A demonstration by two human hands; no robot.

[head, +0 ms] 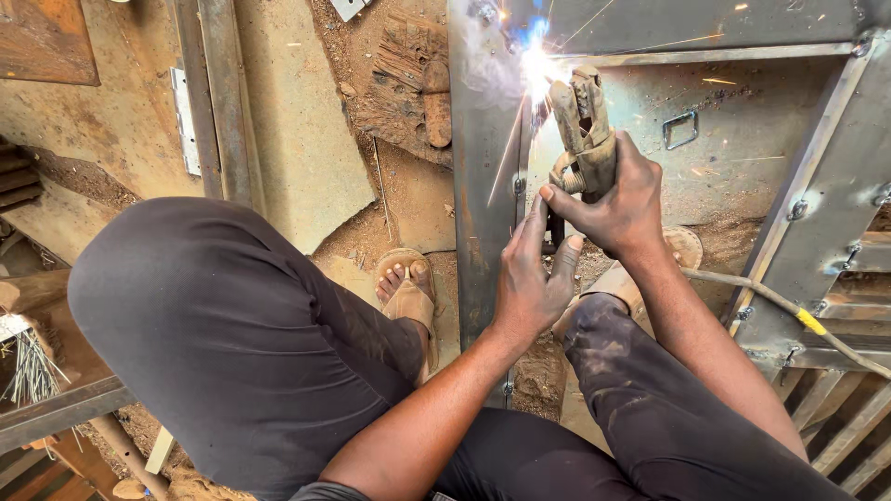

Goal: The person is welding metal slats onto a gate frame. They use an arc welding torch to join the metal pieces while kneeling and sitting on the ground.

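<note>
Dirt floor (408,199) beside steel frame (483,186), scrap crowding; right hand (617,199) fingers clamp electrode holder (583,125), left hand (531,278) fingers spread on the frame's edge.

Daylight falls on a dirt floor (408,199) strewn with rusty sheet offcuts (297,121) at far left, thin rods (32,371) near left, and slatted metalwork (835,408) near right.

Right hand (620,202) grips electrode holder (583,121) — sparks on steel frame (483,186).
</note>
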